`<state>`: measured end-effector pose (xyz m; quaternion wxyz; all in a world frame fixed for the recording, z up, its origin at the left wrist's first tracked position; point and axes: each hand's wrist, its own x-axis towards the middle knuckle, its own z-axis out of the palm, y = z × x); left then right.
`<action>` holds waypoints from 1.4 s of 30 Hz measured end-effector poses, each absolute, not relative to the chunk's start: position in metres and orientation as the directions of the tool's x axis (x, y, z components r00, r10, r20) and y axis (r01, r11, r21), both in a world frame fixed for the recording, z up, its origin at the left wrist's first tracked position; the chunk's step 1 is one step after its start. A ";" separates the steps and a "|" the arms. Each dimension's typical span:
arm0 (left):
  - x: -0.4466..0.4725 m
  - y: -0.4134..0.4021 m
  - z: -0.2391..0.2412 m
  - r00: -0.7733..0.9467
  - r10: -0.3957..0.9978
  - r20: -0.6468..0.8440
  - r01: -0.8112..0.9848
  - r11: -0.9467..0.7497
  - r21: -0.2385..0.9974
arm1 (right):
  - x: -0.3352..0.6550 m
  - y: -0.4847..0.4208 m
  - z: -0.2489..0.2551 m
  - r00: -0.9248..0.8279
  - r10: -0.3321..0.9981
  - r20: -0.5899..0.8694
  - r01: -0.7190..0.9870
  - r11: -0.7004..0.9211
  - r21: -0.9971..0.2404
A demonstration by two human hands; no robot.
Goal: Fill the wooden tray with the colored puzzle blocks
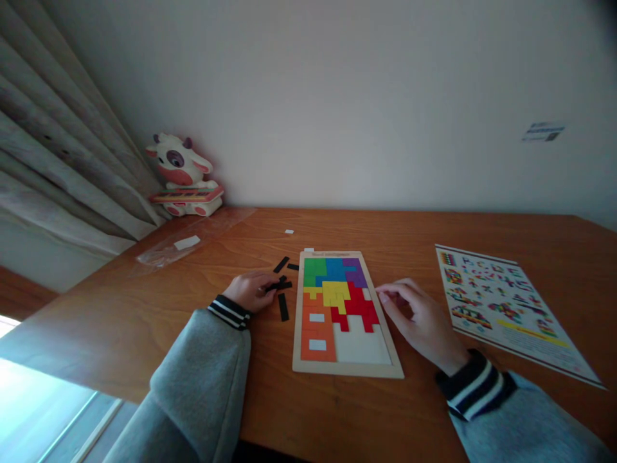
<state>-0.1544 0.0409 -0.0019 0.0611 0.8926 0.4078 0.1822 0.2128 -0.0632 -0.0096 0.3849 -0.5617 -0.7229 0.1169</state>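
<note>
A wooden puzzle board (347, 368) lies flat on the table, with green, blue, purple, yellow, red and orange block pieces (337, 294) in its frame. Its lower right part shows bare white, and two white gaps sit among the orange pieces. Just left of the board, my left hand (250, 290) has its fingers closed on a thin black strip (274, 286). Several more black strips (283, 307) lie loose around those fingers. My right hand (419, 315) is at the board's right edge, thumb and forefinger tips together; whatever they pinch, if anything, is too small to see.
A printed sheet of coloured block figures (506, 296) lies to the right. At the back left a toy cow with a keyboard (186, 177) stands by the curtain (62, 128), with a clear plastic bag (164, 253) in front. A small white scrap (289, 231) lies behind the board.
</note>
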 end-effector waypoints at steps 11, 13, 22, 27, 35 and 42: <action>-0.151 0.038 -0.003 0.474 0.857 0.201 0.707 -0.507 0.493 | 0.211 -0.064 -0.007 -0.061 0.914 0.400 0.719 0.318 -0.618; -0.151 0.038 -0.003 0.459 0.869 0.186 0.690 -0.481 0.541 | 0.211 -0.065 -0.006 -0.063 0.915 0.399 0.717 0.320 -0.620; -0.154 0.039 -0.007 0.445 0.882 0.154 0.673 -0.443 0.592 | 0.212 -0.065 -0.007 -0.079 0.916 0.394 0.725 0.324 -0.607; -0.144 0.034 -0.002 0.475 0.771 0.425 0.688 -0.626 0.366 | 0.212 -0.064 -0.006 -0.093 0.914 0.396 0.728 0.334 -0.598; -0.069 -0.017 0.009 0.694 0.454 0.558 0.292 -0.887 0.357 | 0.202 -0.072 0.003 -0.302 0.887 0.350 0.562 0.462 -0.686; -0.051 -0.035 0.008 0.757 0.468 0.457 0.189 -0.825 0.533 | 0.189 -0.081 0.007 -0.388 0.897 0.213 0.543 0.409 -0.733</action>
